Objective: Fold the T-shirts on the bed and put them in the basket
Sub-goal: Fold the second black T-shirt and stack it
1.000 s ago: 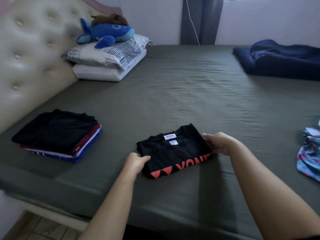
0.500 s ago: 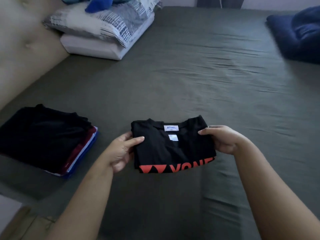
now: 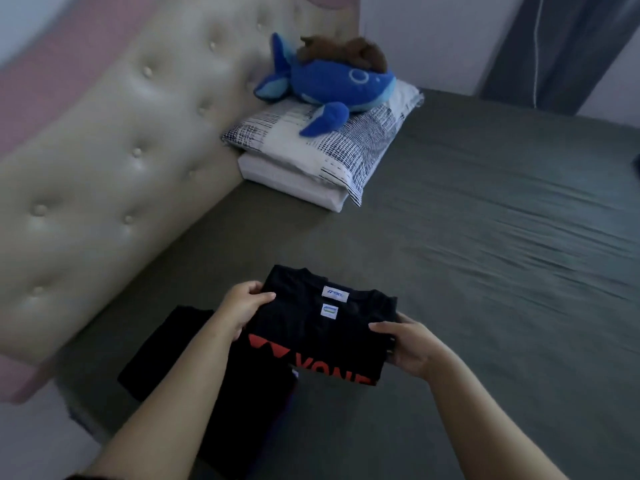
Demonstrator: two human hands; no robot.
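A folded black T-shirt (image 3: 322, 336) with red lettering and white neck labels is held up off the bed between both hands. My left hand (image 3: 242, 308) grips its left edge, thumb on top. My right hand (image 3: 410, 344) grips its right edge, thumb on top. The shirt hangs partly over the stack of folded shirts (image 3: 180, 362), whose top one is black, lying on the grey-green bed sheet (image 3: 485, 271) near the bed's edge. No basket is in view.
A padded cream headboard (image 3: 104, 188) runs along the left. Two pillows (image 3: 322, 161) with a blue plush whale (image 3: 329, 88) lie at the head of the bed. A dark curtain (image 3: 561, 50) hangs at the far right.
Both hands have lifted the folded black shirt off the sheet and carried it left, over the stack. My view has swung left toward the headboard.
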